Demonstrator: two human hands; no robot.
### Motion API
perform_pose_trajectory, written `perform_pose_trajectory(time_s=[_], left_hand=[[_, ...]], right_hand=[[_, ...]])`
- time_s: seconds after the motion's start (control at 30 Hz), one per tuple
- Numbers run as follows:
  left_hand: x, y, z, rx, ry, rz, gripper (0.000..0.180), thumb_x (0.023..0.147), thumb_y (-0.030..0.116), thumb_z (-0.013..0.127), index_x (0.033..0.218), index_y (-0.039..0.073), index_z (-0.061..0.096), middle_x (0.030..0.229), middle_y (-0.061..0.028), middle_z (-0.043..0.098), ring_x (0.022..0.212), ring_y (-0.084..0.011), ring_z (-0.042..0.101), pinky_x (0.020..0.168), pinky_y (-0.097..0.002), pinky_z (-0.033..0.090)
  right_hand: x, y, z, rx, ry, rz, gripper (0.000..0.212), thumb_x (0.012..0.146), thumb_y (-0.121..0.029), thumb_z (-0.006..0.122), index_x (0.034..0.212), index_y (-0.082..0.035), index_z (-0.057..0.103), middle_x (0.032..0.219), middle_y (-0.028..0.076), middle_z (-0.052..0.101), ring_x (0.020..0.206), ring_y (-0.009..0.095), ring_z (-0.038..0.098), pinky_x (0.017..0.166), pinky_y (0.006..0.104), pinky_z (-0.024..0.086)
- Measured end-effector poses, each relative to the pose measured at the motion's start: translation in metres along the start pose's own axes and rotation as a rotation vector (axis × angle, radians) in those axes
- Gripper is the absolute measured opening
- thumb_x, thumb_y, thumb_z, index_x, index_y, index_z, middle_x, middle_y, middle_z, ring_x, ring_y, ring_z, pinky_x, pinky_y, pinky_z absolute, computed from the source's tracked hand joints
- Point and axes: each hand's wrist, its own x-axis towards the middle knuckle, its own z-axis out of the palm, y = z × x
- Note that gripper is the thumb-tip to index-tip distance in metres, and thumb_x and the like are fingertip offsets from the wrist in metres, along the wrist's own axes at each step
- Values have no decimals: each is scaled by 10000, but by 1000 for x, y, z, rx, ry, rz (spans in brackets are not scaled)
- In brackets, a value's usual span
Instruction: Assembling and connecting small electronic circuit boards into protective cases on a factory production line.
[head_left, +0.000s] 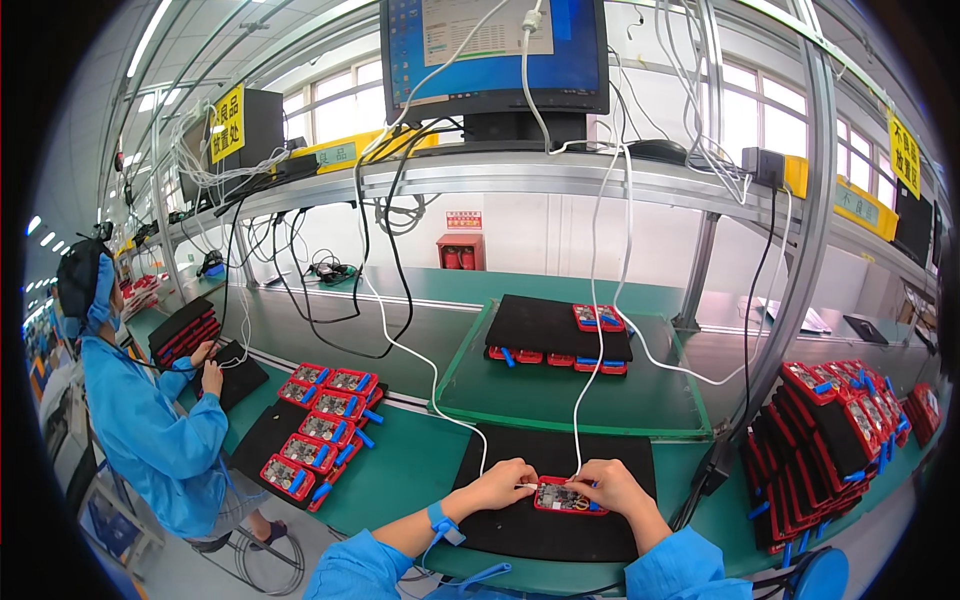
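Note:
In front of me a circuit board in a red frame (566, 497) lies on a black mat (500, 538). My left hand (500, 486) pinches the white plug of a cable (483, 446) at the board's left end. At its upper edge, the closed fingertips of my right hand (612, 487) grip the end of a second white cable (576, 436). Whether either plug is fully seated is too small to tell. A blue wrist strap (446, 526) circles my left wrist.
Red-framed boards with blue tabs lie in rows (326, 427) at left. Others lie on and under a black pad (540, 322) ahead, and in a tall tilted stack (800, 470) at right. Cables hang from the shelf with a monitor (495, 60). A co-worker (165, 420) sits at left.

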Motion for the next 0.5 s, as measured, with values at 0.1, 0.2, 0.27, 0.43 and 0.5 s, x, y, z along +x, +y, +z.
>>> perform_pose_trajectory(time_s=[0.1,0.2,0.27,0.43,0.5], left_hand=[[1,1,1,12,-2,-11,186,827,139,666,969,24,634,911,-139,570,868,-298,584,773,-393,481],[2,-4,4,42,5,-1,189,828,144,666,971,24,636,915,-138,572,873,-301,584,773,-392,480],[2,-2,3,38,6,-10,189,827,144,667,970,25,636,917,-138,573,873,-302,584,773,-392,480],[3,-2,4,22,17,-20,188,825,150,668,965,27,636,918,-137,573,873,-303,585,771,-391,479],[3,-2,4,24,10,-22,190,825,156,669,960,27,635,921,-137,575,872,-303,587,769,-390,480]], right_hand=[[0,0,-1,-10,-1,-4,98,755,-133,741,785,-44,714,735,98,662,657,252,635,597,347,520],[0,0,0,-9,13,-23,99,751,-131,745,785,-43,714,734,100,663,654,254,636,597,347,521],[0,1,0,-9,21,-19,99,747,-126,748,786,-41,715,730,100,664,653,252,637,595,347,521],[0,-1,0,3,13,7,99,747,-122,749,790,-39,716,728,99,665,653,248,638,595,344,519],[0,-2,-1,1,8,13,98,748,-122,748,791,-39,716,729,99,665,654,247,638,596,344,519]])
